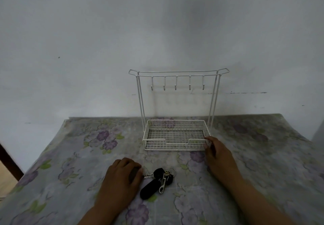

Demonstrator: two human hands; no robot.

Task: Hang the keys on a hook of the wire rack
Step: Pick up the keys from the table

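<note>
A white wire rack (177, 77) stands at the table's far side, with a row of several bare hooks (175, 86) under its top bar and a mesh basket (154, 142) at its base. The bunch of keys (157, 181), with black fobs and a metal clip, lies flat on the cloth in front of the basket. My left hand (121, 181) rests on the cloth just left of the bunch, fingers curled over one key's blade. My right hand (217, 153) grips the basket's front right corner.
A cloth with purple flowers (78, 163) covers the table. A plain grey wall (157, 32) rises right behind the rack. The table's left edge drops off near a dark wooden frame (8, 161).
</note>
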